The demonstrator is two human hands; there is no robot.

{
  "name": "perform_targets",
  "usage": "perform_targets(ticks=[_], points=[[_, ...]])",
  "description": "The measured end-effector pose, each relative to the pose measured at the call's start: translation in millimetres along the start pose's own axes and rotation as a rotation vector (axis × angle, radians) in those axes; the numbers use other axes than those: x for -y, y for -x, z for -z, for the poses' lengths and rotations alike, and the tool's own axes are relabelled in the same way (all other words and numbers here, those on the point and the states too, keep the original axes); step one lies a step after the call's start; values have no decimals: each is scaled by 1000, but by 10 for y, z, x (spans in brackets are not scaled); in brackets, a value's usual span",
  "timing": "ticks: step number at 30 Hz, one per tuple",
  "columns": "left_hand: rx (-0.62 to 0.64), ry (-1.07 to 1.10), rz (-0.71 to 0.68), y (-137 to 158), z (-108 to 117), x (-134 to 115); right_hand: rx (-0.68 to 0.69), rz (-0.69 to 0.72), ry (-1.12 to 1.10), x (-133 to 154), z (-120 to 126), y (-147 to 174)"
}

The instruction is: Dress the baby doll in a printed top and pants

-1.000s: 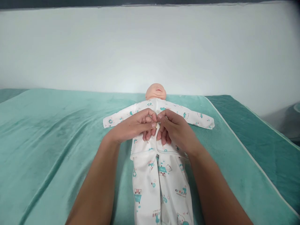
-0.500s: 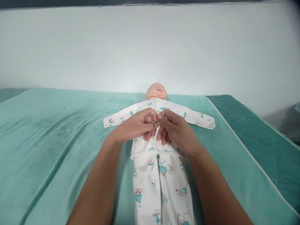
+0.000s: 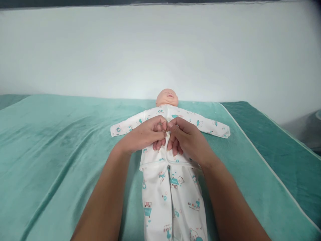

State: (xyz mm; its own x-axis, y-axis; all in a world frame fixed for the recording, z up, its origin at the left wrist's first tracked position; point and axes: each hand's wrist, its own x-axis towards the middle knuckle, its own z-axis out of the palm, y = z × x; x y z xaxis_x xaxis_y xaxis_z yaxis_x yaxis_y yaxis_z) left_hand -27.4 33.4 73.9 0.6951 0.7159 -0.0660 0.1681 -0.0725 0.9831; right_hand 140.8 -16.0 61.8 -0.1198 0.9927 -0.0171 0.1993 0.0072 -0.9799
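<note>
A baby doll [image 3: 167, 97] lies on its back, its head toward the wall. It wears a white printed baby jacket [image 3: 152, 160] with both sleeves spread out, and matching printed trousers [image 3: 157, 197]. Over the chest, my left hand [image 3: 150, 132] pinches the jacket's front edge between thumb and forefinger. My right hand [image 3: 187, 135] pinches the same front opening from the other side, the fingertips of both hands nearly meeting. Their lower fingers rest curled against the fabric. The fastening between the fingertips is mostly hidden.
A light green plush blanket [image 3: 62, 150] with some creases lies under the doll. Its white-edged border runs along the right, beside a darker green cover [image 3: 283, 150]. Behind stands a white wall [image 3: 160, 50]. A greyish object [image 3: 313, 130] sits at the far right edge.
Both hands stay at the jacket front. My left thumb and fingers have shifted slightly left, and the small fastening seen between the fingertips shows less now.
</note>
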Motion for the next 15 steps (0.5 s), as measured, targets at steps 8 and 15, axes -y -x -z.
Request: perform_targets(ticks=[8,15], points=[[-10,7,12,-4,-15,-7,0,2,-5,6,3,-1],[13,36,15,1,20,8,6,-13,-22,13,6,-2]])
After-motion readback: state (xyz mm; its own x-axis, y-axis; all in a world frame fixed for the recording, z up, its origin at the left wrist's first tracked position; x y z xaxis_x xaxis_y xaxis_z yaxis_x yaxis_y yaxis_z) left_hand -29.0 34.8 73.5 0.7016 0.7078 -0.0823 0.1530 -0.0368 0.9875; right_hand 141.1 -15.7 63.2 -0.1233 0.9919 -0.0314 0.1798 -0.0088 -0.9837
